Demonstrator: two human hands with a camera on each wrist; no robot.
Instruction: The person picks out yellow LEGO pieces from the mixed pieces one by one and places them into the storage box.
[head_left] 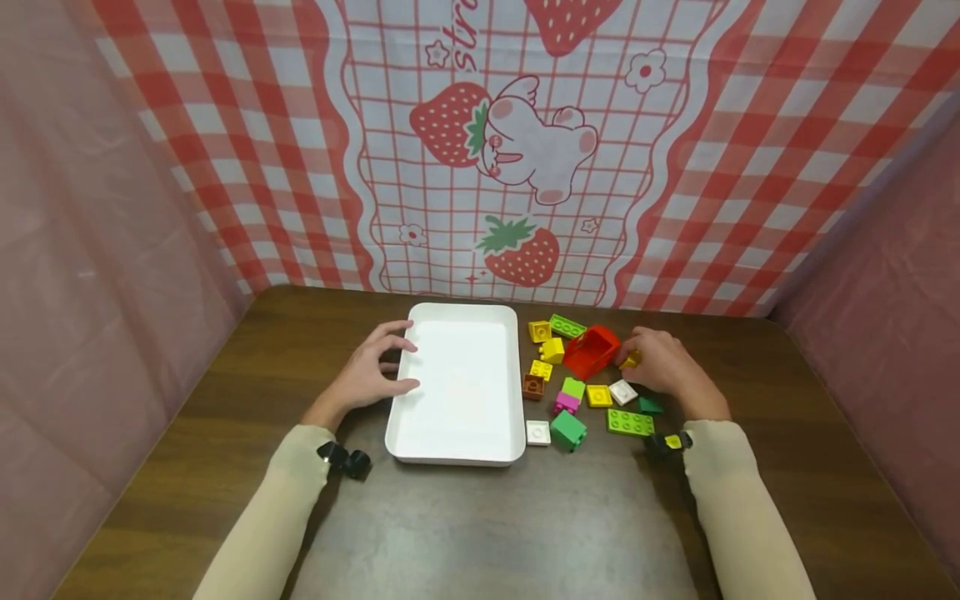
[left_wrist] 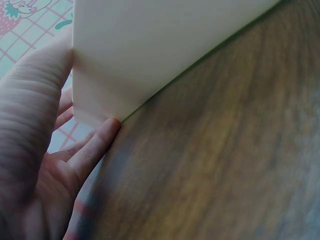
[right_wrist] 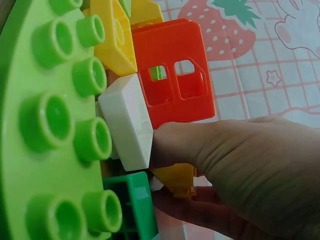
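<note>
A shallow white tray (head_left: 457, 383) lies on the table, and my left hand (head_left: 363, 371) rests at its left side with fingers spread and fingertips over the rim. One fingertip touches the foot of the tray's outer wall (left_wrist: 135, 50) in the left wrist view. To the right, my right hand (head_left: 662, 362) pinches a yellow brick (head_left: 632, 360) between thumb and fingers, largely hidden by them. Beside it sits a red window piece (head_left: 592, 352). Close to the thumb, the right wrist view shows a white brick (right_wrist: 127, 122) and a dark green piece (right_wrist: 132, 200).
Between tray and right hand lie several loose bricks, among them a brown one (head_left: 533, 386), a green one (head_left: 569, 430) and a long lime plate (head_left: 630, 422). A white brick (head_left: 537, 432) sits by the tray's edge. A strawberry-print cloth (head_left: 480, 167) hangs behind the table.
</note>
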